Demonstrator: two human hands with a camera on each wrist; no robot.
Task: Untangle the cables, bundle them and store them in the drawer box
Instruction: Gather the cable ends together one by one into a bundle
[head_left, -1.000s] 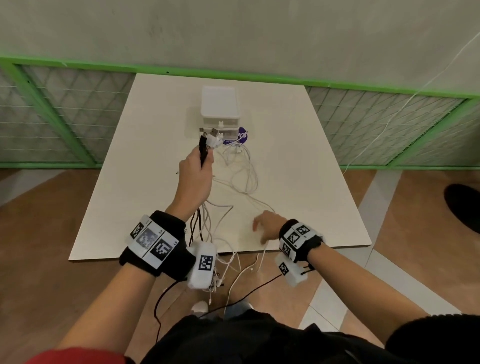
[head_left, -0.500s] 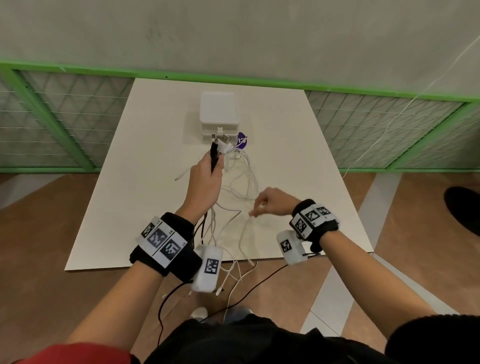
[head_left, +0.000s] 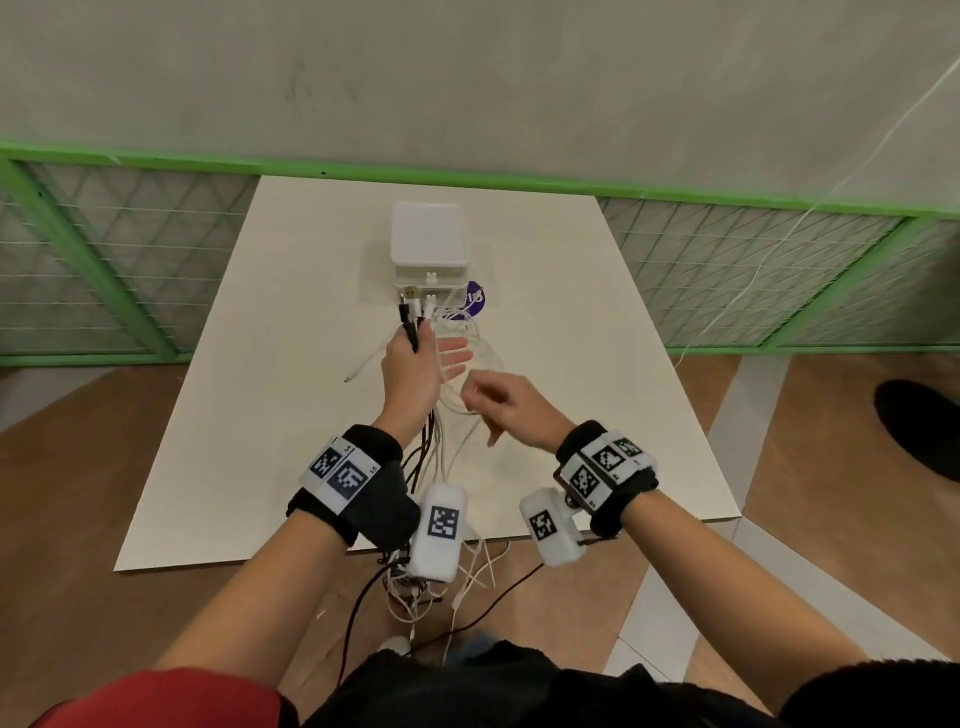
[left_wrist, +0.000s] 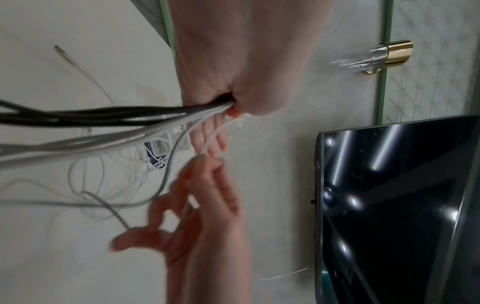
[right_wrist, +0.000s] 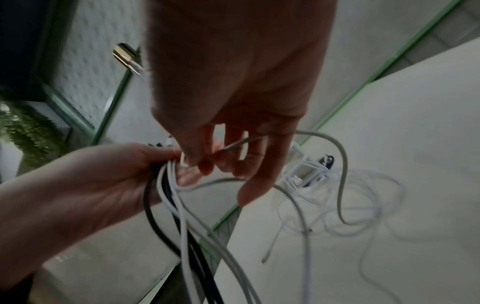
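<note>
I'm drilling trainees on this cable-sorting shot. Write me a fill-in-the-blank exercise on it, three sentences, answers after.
1. The bundle of black and white cables is gripped by the person's ____ hand.
2. The right hand pinches a single cable coloured ____.
3. The white drawer box stands on the table, and beside it lies a round tag coloured ____.

Missing words: left; white; purple

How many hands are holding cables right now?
2. The left hand grips the cable bundle; the right hand pinches one white cable right beside it.
</note>
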